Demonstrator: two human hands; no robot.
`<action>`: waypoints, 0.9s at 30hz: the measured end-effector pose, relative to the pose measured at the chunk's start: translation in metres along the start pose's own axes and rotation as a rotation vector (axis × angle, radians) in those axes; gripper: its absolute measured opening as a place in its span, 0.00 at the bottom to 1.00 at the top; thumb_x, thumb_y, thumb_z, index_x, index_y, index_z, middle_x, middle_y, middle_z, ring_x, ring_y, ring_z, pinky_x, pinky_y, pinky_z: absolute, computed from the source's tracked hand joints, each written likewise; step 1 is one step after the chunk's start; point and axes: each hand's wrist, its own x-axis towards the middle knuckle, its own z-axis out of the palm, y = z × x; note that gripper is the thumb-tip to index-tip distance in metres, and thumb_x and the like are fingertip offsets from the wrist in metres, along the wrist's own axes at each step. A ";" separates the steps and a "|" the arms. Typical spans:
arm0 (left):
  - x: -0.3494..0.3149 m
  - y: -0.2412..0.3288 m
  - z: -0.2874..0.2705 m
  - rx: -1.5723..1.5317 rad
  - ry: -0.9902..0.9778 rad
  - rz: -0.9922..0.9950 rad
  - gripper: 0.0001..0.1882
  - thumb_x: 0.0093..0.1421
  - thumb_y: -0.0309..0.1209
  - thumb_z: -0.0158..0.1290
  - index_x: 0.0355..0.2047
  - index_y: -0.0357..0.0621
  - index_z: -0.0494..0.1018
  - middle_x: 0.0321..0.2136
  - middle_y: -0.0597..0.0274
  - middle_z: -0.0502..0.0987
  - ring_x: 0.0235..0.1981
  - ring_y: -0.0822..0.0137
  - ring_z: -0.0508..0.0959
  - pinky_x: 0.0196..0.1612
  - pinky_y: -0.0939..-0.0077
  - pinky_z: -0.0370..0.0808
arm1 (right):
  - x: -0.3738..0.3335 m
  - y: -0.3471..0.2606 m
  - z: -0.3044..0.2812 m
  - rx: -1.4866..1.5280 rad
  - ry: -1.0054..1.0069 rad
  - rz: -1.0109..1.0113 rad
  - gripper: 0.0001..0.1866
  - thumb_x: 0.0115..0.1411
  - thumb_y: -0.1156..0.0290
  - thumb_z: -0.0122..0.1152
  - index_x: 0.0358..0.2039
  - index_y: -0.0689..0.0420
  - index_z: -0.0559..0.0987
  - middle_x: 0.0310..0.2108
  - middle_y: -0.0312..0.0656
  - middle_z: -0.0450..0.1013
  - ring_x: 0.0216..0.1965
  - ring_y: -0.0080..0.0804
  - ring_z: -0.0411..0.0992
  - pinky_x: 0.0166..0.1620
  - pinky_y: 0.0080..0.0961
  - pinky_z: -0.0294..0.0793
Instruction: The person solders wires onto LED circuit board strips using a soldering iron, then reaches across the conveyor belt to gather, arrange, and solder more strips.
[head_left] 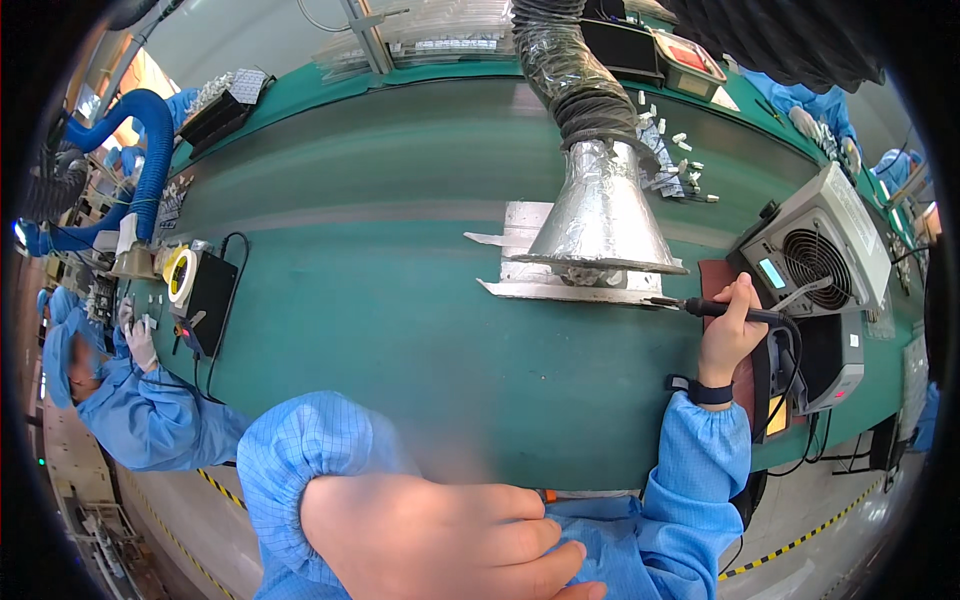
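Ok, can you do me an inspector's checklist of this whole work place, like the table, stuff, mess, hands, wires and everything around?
Surface: green table, with bare space left of the metal hood.
Job's things: soldering iron, tip at the right end of the pale plate; contact unclear.
Clutter: small white pieces scattered behind the hood, toward the right.
Hands: right hand grips the iron; left hand is near the camera, its palm hidden.
Cables: black cord loops from the iron.
Surroundings: co-worker in blue at left; blue hose beyond.

Head-worn wide fisheye, looking down, near the green workbench [400, 290]
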 end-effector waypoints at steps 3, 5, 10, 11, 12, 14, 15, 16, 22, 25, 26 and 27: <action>0.001 0.000 -0.001 -0.002 -0.003 -0.003 0.10 0.50 0.26 0.57 0.32 0.31 0.79 0.29 0.51 0.77 0.29 0.61 0.77 0.33 0.72 0.76 | 0.000 0.002 0.000 -0.001 0.003 0.007 0.23 0.67 0.66 0.51 0.14 0.61 0.68 0.17 0.32 0.64 0.21 0.18 0.61 0.28 0.18 0.58; 0.002 0.000 -0.001 -0.006 -0.005 -0.006 0.11 0.50 0.26 0.57 0.32 0.32 0.79 0.29 0.51 0.77 0.29 0.61 0.77 0.33 0.72 0.76 | 0.000 0.002 -0.001 -0.004 0.001 0.003 0.23 0.67 0.66 0.51 0.14 0.61 0.68 0.17 0.32 0.64 0.21 0.18 0.61 0.28 0.18 0.59; -0.009 0.003 0.015 0.004 0.139 -0.028 0.11 0.49 0.26 0.58 0.33 0.33 0.79 0.29 0.52 0.77 0.29 0.62 0.77 0.33 0.72 0.76 | 0.001 0.002 -0.001 -0.010 0.000 -0.003 0.23 0.67 0.65 0.51 0.14 0.61 0.69 0.17 0.32 0.64 0.21 0.18 0.61 0.28 0.18 0.59; -0.007 0.002 0.011 0.003 0.140 -0.027 0.11 0.49 0.26 0.58 0.33 0.33 0.79 0.29 0.52 0.77 0.29 0.62 0.77 0.33 0.72 0.76 | 0.001 0.002 -0.001 -0.010 0.000 -0.004 0.23 0.67 0.65 0.51 0.14 0.61 0.69 0.17 0.32 0.64 0.21 0.18 0.61 0.28 0.18 0.59; -0.003 0.001 0.005 0.010 0.069 -0.016 0.11 0.49 0.26 0.58 0.33 0.33 0.79 0.30 0.52 0.77 0.29 0.62 0.77 0.33 0.72 0.76 | 0.001 0.003 -0.001 -0.009 -0.002 -0.004 0.23 0.67 0.65 0.51 0.14 0.61 0.68 0.17 0.32 0.65 0.21 0.18 0.61 0.28 0.18 0.59; 0.002 -0.001 -0.001 0.015 -0.002 -0.005 0.11 0.49 0.26 0.58 0.33 0.33 0.79 0.30 0.52 0.77 0.29 0.62 0.77 0.34 0.72 0.76 | 0.001 0.003 -0.002 -0.009 -0.004 -0.002 0.23 0.67 0.65 0.51 0.14 0.61 0.68 0.17 0.32 0.65 0.21 0.18 0.61 0.28 0.19 0.59; 0.003 -0.001 -0.001 0.013 -0.015 -0.008 0.11 0.49 0.26 0.58 0.33 0.33 0.79 0.30 0.52 0.77 0.29 0.62 0.77 0.34 0.71 0.76 | 0.001 0.003 -0.002 -0.011 -0.002 -0.004 0.23 0.67 0.65 0.51 0.14 0.61 0.68 0.17 0.32 0.65 0.22 0.19 0.61 0.28 0.19 0.59; 0.003 -0.001 -0.002 0.013 -0.028 -0.012 0.11 0.49 0.26 0.58 0.34 0.33 0.79 0.30 0.52 0.77 0.30 0.62 0.77 0.34 0.71 0.75 | 0.001 0.003 -0.002 -0.011 -0.001 -0.006 0.23 0.67 0.65 0.51 0.14 0.61 0.68 0.17 0.32 0.64 0.22 0.19 0.61 0.29 0.19 0.59; 0.002 -0.001 0.000 0.012 -0.025 -0.009 0.12 0.50 0.27 0.58 0.35 0.34 0.79 0.31 0.52 0.77 0.30 0.62 0.77 0.35 0.71 0.75 | 0.001 0.002 -0.001 -0.010 -0.010 -0.007 0.23 0.67 0.66 0.51 0.14 0.61 0.68 0.17 0.33 0.64 0.22 0.19 0.61 0.29 0.19 0.59; 0.003 -0.002 -0.001 0.015 -0.042 -0.033 0.12 0.49 0.27 0.58 0.35 0.35 0.79 0.31 0.52 0.77 0.30 0.62 0.77 0.35 0.72 0.75 | 0.001 0.001 -0.001 -0.004 -0.002 -0.005 0.23 0.67 0.65 0.51 0.14 0.61 0.68 0.17 0.32 0.64 0.22 0.19 0.61 0.29 0.19 0.59; 0.000 -0.001 0.001 0.017 -0.042 -0.033 0.12 0.49 0.27 0.58 0.35 0.35 0.79 0.31 0.52 0.77 0.30 0.62 0.77 0.35 0.72 0.75 | 0.000 0.001 -0.001 -0.003 -0.002 -0.005 0.23 0.67 0.65 0.51 0.14 0.61 0.68 0.17 0.32 0.64 0.22 0.19 0.61 0.29 0.19 0.59; -0.005 0.001 0.005 0.002 -0.030 -0.060 0.13 0.50 0.27 0.58 0.36 0.35 0.79 0.31 0.52 0.77 0.30 0.62 0.77 0.35 0.72 0.75 | 0.000 0.001 0.000 0.002 -0.005 -0.002 0.23 0.67 0.65 0.51 0.14 0.61 0.68 0.17 0.32 0.64 0.22 0.19 0.61 0.29 0.19 0.58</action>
